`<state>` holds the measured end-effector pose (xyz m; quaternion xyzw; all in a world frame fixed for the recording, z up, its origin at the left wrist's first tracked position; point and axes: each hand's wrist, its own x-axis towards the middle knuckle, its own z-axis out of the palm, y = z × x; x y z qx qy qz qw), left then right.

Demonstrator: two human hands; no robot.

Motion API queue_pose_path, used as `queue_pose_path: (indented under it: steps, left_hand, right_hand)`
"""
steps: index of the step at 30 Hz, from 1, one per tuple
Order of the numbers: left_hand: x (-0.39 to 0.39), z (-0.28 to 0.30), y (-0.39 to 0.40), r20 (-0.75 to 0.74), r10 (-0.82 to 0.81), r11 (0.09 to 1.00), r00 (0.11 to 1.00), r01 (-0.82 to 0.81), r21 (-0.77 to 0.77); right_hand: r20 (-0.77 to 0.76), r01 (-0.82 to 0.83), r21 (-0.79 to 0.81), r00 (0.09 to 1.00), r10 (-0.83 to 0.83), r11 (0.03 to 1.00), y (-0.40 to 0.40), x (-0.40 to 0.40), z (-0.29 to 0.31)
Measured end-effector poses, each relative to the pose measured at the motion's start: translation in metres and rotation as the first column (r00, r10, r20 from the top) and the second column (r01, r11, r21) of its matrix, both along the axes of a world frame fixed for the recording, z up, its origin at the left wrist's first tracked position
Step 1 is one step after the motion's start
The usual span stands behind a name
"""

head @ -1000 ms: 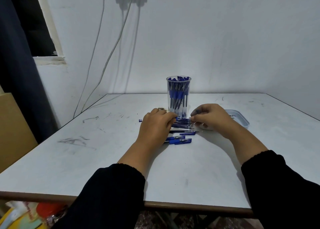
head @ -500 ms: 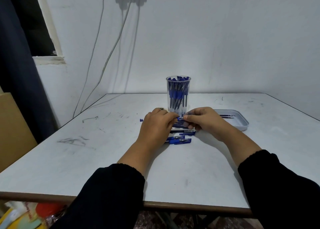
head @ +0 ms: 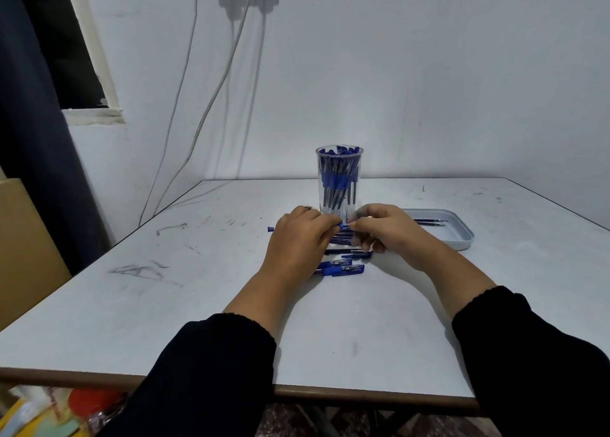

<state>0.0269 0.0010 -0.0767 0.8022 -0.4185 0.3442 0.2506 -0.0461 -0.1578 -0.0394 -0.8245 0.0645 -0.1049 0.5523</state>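
Head view, left to right. A blue cap [head: 270, 229] lies on the tabletop [head: 165, 304] just left of the left hand [head: 298, 241]. The curled fingers [head: 330, 222] of this hand pinch the blue end of a pen [head: 345, 225]. The right hand [head: 389, 235] pinches the other end, so the pen bridges the short gap between the two sets of fingertips. It is held over the loose pens [head: 343, 268], just on the near side of a clear cup [head: 339, 185] packed with pens. A grey tray [head: 462, 238] holding thin refills [head: 429, 222] sits to the right.
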Motion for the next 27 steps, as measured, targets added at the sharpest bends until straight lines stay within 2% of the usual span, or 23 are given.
queue_pose_path:
  steps: [11, 15, 21, 27]
  left_hand:
    - [0.0007, 0.0008, 0.0008, 0.004, -0.005, 1.000, 1.000, 0.005, -0.010]
    - [-0.0008, 0.0014, 0.0011, 0.019, -0.011, 1.000, 1.000, 0.011, -0.006]
    - [0.0000, 0.0015, 0.0003, 0.039, -0.035, 0.999, 0.999, 0.036, -0.020]
    - [-0.0005, 0.0010, 0.0012, 0.040, -0.024, 1.000, 0.999, 0.025, -0.014]
  right_hand:
    - [-0.029, -0.033, 0.049, 0.999, 0.035, 0.998, -0.0001, 0.0011, -0.0005]
    - [-0.023, -0.043, 0.001, 0.999, 0.043, 0.999, 0.0004, -0.0002, -0.0002]
    - [-0.050, -0.017, -0.007, 0.999, 0.017, 1.000, 0.0017, -0.0006, 0.0000]
    - [-0.046, -0.057, -0.009, 0.997, 0.057, 0.998, -0.0001, -0.0007, 0.0013]
